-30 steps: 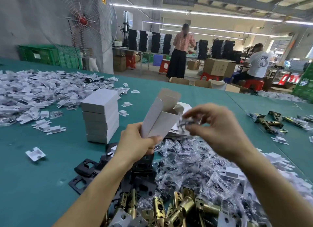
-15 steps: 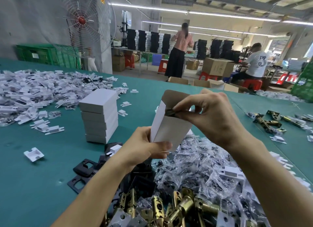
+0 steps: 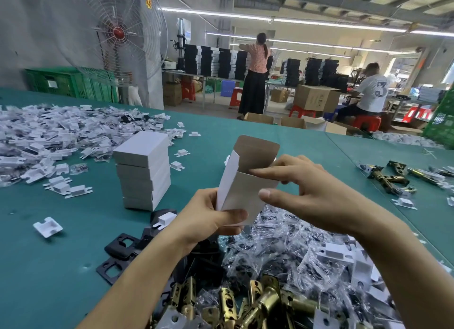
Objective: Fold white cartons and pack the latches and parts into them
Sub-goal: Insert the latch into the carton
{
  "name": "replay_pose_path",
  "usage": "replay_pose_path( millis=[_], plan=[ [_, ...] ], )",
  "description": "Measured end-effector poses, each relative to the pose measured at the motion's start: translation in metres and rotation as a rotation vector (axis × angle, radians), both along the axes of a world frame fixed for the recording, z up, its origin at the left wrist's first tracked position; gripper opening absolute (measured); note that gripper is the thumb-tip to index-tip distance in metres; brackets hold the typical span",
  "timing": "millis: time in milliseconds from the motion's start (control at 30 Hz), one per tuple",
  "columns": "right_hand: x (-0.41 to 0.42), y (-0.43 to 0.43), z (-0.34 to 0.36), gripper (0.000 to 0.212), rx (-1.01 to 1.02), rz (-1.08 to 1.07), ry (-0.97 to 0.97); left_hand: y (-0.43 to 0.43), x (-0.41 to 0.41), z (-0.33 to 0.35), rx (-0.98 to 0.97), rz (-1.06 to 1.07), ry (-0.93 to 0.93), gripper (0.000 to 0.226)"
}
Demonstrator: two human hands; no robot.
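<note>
Here, above a green table, the left hand grips the lower end of an upright white carton with its top flap open. The right hand touches the carton's mouth; I cannot tell whether it grips. Brass latches and bagged parts lie below, a carton stack to the left and a fan behind.

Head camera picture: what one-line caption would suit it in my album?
The left hand holds an open white carton while the right hand touches its mouth, above bagged parts and brass latches.
</note>
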State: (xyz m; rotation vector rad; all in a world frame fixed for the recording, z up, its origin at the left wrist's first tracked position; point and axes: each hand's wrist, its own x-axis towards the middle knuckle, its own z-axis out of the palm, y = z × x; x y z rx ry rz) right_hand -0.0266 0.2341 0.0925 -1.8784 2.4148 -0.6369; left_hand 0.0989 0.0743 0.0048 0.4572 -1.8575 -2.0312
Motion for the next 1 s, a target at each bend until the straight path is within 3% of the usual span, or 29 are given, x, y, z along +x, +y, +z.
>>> replay_pose_path(
  millis=[167, 233, 333, 467, 633, 800, 933, 1000],
  plan=[
    [-0.003, 0.009, -0.020, 0.033, -0.574, -0.048, -0.202, 0.000, 0.002, 0.005, 0.056, -0.060, 0.011, 0.039],
    [-0.004, 0.011, -0.031, 0.033, -0.690, -0.115, -0.317, 0.002, 0.003, 0.006, 0.073, -0.108, 0.019, 0.044],
    [-0.001, 0.012, -0.049, 0.028, -0.678, -0.021, -0.598, 0.006, 0.003, 0.006, 0.100, -0.167, 0.038, 0.045],
    [0.008, 0.016, -0.066, 0.040, -0.719, 0.090, -0.769, 0.010, 0.002, 0.006, 0.121, -0.219, 0.038, 0.044],
    [0.008, 0.016, -0.078, 0.049, -0.763, 0.119, -0.769, 0.010, 0.001, 0.000, -0.025, -0.283, -0.042, 0.039],
    [-0.001, 0.021, -0.081, 0.034, -0.604, 0.045, -0.539, 0.014, -0.006, -0.010, -0.195, -0.265, -0.064, 0.038],
    [-0.007, 0.022, -0.090, 0.031, -0.532, -0.027, -0.523, 0.012, -0.010, -0.012, -0.502, 0.034, -0.048, 0.054],
    [-0.009, 0.023, -0.093, 0.031, -0.534, -0.040, -0.550, 0.011, -0.009, -0.009, -0.539, 0.176, 0.041, 0.061]
  ],
)
